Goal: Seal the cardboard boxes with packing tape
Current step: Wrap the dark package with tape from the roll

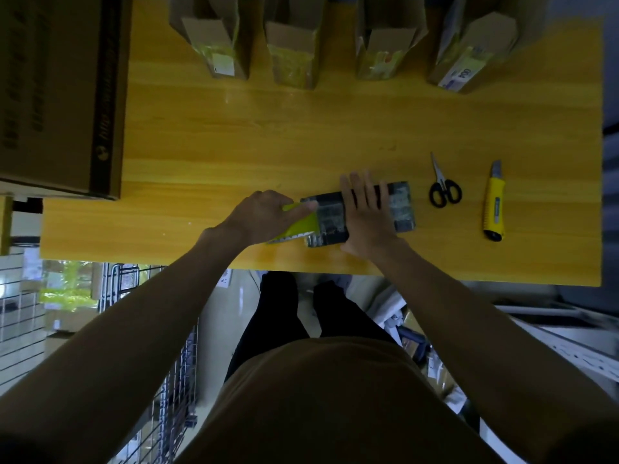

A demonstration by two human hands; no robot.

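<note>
A small dark box (400, 209) wrapped in shiny tape lies near the front edge of the yellow wooden table (301, 142). My right hand (365, 212) lies flat across the box's middle, fingers straight, pressing it down. My left hand (264, 217) grips a yellow-green tape dispenser (298, 226) whose serrated edge sits against the box's left end. Several open cardboard boxes stand in a row along the far edge, among them one (214, 38) at the left and one (472, 51) at the right.
Black-handled scissors (443, 189) and a yellow utility knife (494, 205) lie to the right of the box. A large brown carton (57, 92) fills the table's left end. A wire cart (167, 380) stands on the floor at lower left.
</note>
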